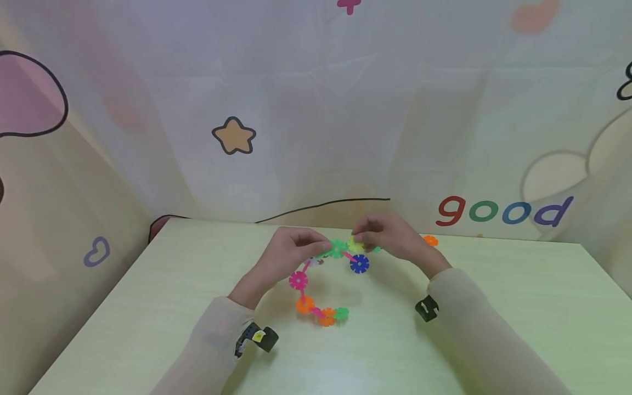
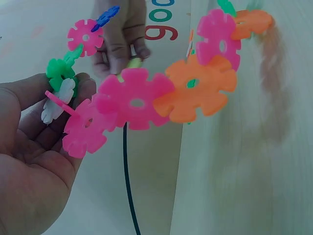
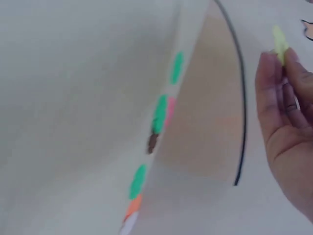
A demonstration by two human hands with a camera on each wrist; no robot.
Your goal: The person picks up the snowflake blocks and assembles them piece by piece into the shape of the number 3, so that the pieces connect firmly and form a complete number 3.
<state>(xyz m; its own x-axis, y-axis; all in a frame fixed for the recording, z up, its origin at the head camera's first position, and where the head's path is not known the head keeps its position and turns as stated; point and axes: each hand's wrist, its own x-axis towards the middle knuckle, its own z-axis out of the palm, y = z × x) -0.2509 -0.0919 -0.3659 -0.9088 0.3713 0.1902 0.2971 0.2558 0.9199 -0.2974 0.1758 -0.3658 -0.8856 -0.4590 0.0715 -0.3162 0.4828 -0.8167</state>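
Note:
A curved chain of interlocking notched plastic discs hangs from my left hand [image 1: 288,255]. Thumb and fingers pinch it at a green disc [image 2: 60,73], close to a white disc [image 2: 59,102]. From there pink discs [image 2: 134,100] and orange discs [image 2: 198,88] curve down and round, ending in a small green disc [image 1: 341,313]. The chain's other end carries a blue disc [image 1: 359,264] beside a pink one. My right hand [image 1: 392,236] pinches a yellow disc [image 3: 279,41] between thumb and fingertips, close to the blue end.
Behind my hands, several loose discs lie along the table's far side, among them a green disc [image 3: 177,67], a brown disc [image 3: 153,142] and an orange disc [image 1: 431,241]. The pale table [image 1: 148,307] ends at a printed cloth backdrop [image 1: 316,137].

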